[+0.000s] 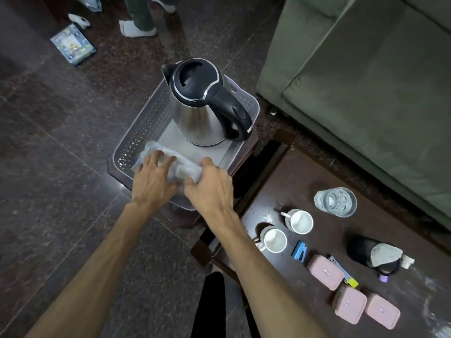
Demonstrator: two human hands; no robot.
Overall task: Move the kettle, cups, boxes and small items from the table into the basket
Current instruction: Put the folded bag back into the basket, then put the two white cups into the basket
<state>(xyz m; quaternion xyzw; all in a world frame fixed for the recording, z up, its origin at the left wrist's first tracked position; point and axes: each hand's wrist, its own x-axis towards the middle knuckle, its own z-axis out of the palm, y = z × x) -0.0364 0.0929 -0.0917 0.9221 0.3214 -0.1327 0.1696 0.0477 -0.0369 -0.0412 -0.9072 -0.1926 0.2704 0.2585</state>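
Note:
A steel kettle [200,103] with a black lid and handle stands upright in the grey perforated basket [144,128]. A clear plastic packet [180,167] lies across the basket's near end. My left hand [155,178] has its fingers curled over the packet's left part, and my right hand [211,186] pinches its right end. On the dark table [280,181] to the right stand two white cups [299,222] [274,240], a glass [335,202], a blue stapler [299,251], three pink boxes [325,272] [349,304] [382,311], a nail clipper [339,264] and a black pouch [373,254].
The basket sits on a small dark stool [244,157] left of the table. A green sofa [366,81] fills the upper right. On the floor at upper left lie a printed box [73,45] and another person's socked feet [138,29].

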